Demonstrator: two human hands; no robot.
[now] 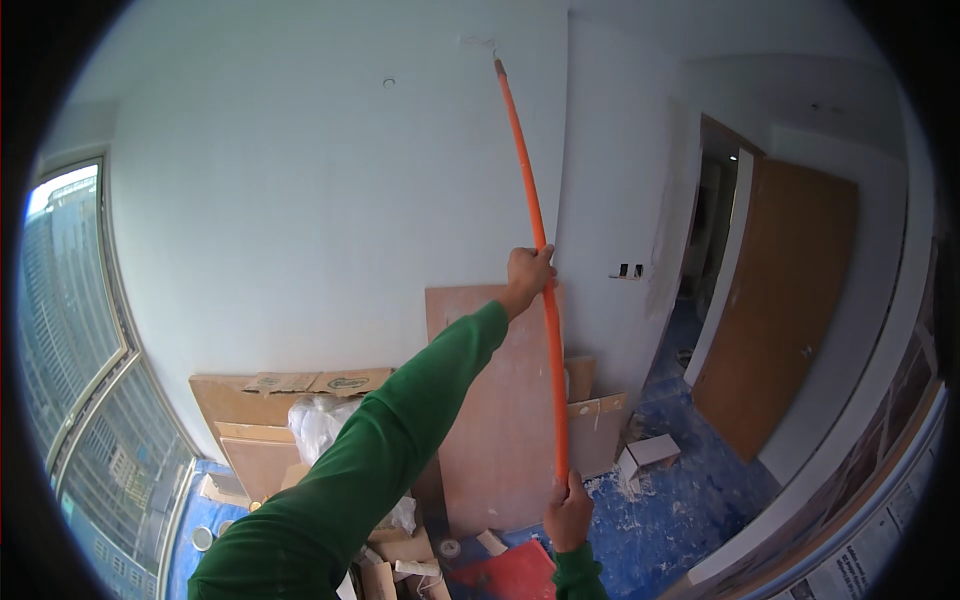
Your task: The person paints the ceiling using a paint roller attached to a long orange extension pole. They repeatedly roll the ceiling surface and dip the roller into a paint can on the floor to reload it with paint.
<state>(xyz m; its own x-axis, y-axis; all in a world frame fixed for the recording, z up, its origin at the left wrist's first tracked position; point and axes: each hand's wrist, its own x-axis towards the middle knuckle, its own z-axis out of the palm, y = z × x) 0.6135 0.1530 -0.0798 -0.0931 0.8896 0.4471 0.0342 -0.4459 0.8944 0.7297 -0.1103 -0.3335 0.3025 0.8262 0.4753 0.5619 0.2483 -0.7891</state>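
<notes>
Pale wall (300, 220) bkgd, L hand (528, 277) & R hand (569, 517) gripping orange pole (553, 350), long axis near-vert., pointing up/slightly L.

My long orange pole (530, 180) stands raised, top tilting left! Its brownish upper end (500, 68) points high before the pale wall (280, 230).

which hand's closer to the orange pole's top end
Left. The left hand grips the orange pole partway up, below the top end; the right hand grips much lower.
</notes>
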